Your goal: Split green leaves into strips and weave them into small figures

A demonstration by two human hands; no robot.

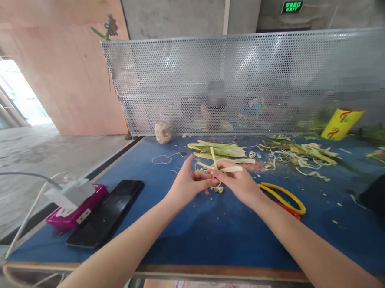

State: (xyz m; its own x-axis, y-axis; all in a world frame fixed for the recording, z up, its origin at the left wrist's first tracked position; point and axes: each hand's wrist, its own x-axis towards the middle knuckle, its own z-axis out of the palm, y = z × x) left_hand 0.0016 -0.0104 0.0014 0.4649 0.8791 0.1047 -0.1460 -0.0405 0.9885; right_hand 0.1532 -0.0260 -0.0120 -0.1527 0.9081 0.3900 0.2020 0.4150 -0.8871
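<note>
Above the middle of the blue table, both my hands meet around a small piece of crossed, pale green plant strips (231, 169). My left hand (186, 181) pinches it from the left, with the index finger and thumb partly raised. From the right, my right hand (232, 183) grips it between thumb and fingers, one strip pointing up and another to the right. Part of the piece is hidden by my fingers; a knobbly pale end hangs below them. Just beyond lie flat pale green plant strips (217, 149). Yellow-and-red handles (285, 195) rest beside my right wrist.
At left are a black phone (110, 212), a magenta power strip (77, 211) and a white charger (70, 194). A ball of twine (163, 132) stands near the perforated metal panel (176, 84). Plant scraps (305, 154), a yellow container (341, 124) and a black object (383, 199) lie right.
</note>
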